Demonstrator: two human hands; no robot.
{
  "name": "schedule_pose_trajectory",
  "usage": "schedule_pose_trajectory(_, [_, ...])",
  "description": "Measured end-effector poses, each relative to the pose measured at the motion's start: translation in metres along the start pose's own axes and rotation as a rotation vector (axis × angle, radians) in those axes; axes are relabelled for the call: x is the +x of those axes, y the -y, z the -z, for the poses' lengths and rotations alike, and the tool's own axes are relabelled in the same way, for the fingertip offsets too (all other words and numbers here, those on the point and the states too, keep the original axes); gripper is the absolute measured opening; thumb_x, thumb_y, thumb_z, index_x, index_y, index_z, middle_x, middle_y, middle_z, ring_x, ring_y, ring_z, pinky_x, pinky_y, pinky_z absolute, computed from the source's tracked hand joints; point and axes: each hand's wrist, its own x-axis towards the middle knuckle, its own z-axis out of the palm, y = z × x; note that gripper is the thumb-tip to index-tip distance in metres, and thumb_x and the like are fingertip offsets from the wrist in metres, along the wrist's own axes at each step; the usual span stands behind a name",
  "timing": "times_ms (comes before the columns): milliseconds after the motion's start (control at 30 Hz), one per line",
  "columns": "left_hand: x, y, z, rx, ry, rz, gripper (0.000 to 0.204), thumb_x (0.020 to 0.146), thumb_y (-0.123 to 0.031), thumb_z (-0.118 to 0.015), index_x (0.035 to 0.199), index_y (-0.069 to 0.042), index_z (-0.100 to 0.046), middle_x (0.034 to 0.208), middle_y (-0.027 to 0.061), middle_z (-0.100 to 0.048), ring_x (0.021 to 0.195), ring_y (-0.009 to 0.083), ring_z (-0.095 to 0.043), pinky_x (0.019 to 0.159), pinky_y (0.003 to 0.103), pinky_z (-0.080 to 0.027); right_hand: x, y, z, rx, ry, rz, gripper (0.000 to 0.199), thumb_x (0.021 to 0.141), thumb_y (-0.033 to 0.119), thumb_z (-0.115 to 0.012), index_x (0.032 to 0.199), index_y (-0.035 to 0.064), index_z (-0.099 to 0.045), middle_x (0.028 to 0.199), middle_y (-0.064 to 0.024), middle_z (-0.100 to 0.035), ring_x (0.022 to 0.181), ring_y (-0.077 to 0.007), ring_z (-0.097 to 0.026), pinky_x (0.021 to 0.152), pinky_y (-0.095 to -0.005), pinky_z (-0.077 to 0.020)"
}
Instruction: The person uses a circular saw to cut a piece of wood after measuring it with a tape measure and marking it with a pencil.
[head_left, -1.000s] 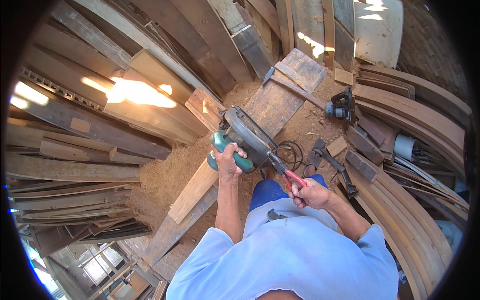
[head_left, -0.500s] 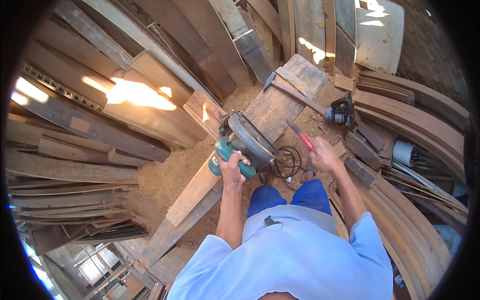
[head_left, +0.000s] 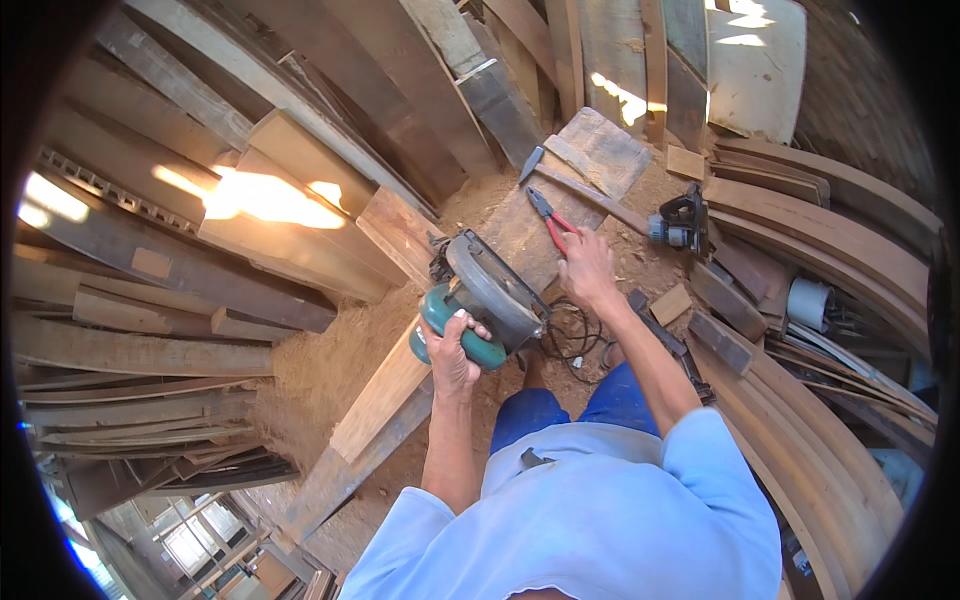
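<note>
My left hand (head_left: pixel 454 352) is wrapped round the green handle of a circular saw (head_left: pixel 480 290). The saw is tilted, its grey guard facing up and to the right. Over a worn plank, my right hand (head_left: pixel 588 266) grips a pair of pliers (head_left: pixel 555 222) by the ends of its red handles. The jaws point away from me, just short of a hammer (head_left: pixel 590 190) lying across the plank (head_left: pixel 500 215). Whether the pliers touch the plank I cannot tell. A black cable (head_left: pixel 572 330) lies coiled beneath the saw.
A small power tool (head_left: pixel 680 225) rests by the hammer's handle end. Curved wooden pieces (head_left: pixel 820 215) are stacked along the right. Long boards (head_left: pixel 330 90) lean at the far left, and a pale board (head_left: pixel 380 390) extends below the saw. Sawdust (head_left: pixel 310 375) covers the ground.
My right hand has moved forward and left with the pliers, from beside my knee to over the plank. The saw has shifted slightly nearer and left in my left hand.
</note>
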Motion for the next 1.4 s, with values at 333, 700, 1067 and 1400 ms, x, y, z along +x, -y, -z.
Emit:
schedule_pose_trajectory(333, [-0.011, -0.041, 0.018, -0.069, 0.160, 0.086, 0.062, 0.094, -0.023, -0.064, 0.145, -0.005, -0.033, 0.110, 0.0173, -0.065, 0.103, 0.0263, -0.067, 0.095, 0.041, -0.054, -0.092, 0.167, 0.051, 0.437, 0.143, 0.291, 0.057, 0.086, 0.003, -0.062, 0.139, -0.0074, -0.043, 0.126, -0.0293, -0.058, 0.115, -0.0466, -0.057, 0.103, -0.0481, -0.0457])
schedule_pose_trajectory(700, [0.005, -0.005, 0.159, 1.693, 0.143, -0.442, 0.062, 0.076, -0.017, -0.073, 0.134, -0.003, -0.055, 0.135, 0.0243, -0.056, 0.132, 0.0408, -0.050, 0.114, 0.054, -0.036, -0.050, 0.186, 0.016, 0.606, 0.432, -0.063, 0.052, 0.084, 0.015, -0.063, 0.130, -0.0044, -0.053, 0.101, -0.0299, -0.068, 0.102, -0.0475, -0.066, 0.090, -0.0497, -0.0516])
schedule_pose_trajectory(1067, [0.043, 0.045, 0.179, 1.664, 0.528, -0.533, 0.057, 0.079, 0.001, -0.061, 0.134, -0.017, -0.065, 0.143, 0.0148, -0.056, 0.142, 0.0360, -0.041, 0.120, 0.052, -0.029, -0.044, 0.194, 0.000, 0.698, 0.421, 0.004, 0.053, 0.083, 0.013, -0.065, 0.131, -0.0043, -0.054, 0.085, -0.0253, -0.068, 0.082, -0.0401, -0.070, 0.076, -0.0438, -0.0537])
schedule_pose_trajectory(1400, [0.039, 0.044, 0.155, 1.617, 0.493, -0.457, 0.053, 0.078, 0.005, -0.057, 0.125, -0.016, -0.071, 0.137, 0.0153, -0.062, 0.135, 0.0356, -0.050, 0.113, 0.049, -0.037, -0.032, 0.187, 0.020, 0.682, 0.505, -0.050, 0.051, 0.084, 0.013, -0.066, 0.130, -0.0060, -0.054, 0.089, -0.0254, -0.067, 0.082, -0.0359, -0.070, 0.077, -0.0419, -0.0533])
